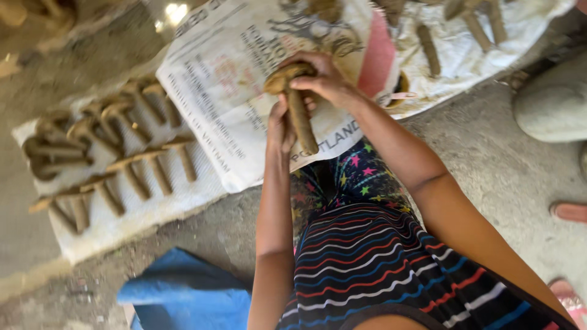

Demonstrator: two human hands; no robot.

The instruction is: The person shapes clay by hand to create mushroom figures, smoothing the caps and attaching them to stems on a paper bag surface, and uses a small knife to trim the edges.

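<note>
Clay peg [298,110] upright: left hand [280,128] clasps stem, right hand [324,79] curled over cap.

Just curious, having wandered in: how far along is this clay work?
Done: rows of brown, mushroom-shaped clay pieces lie on the white sack, and more lie on the far sack. In hand: the left hand grips one piece's stem while the right hand cups its cap. What remains cannot be told; no raw clay supply shows.
</note>
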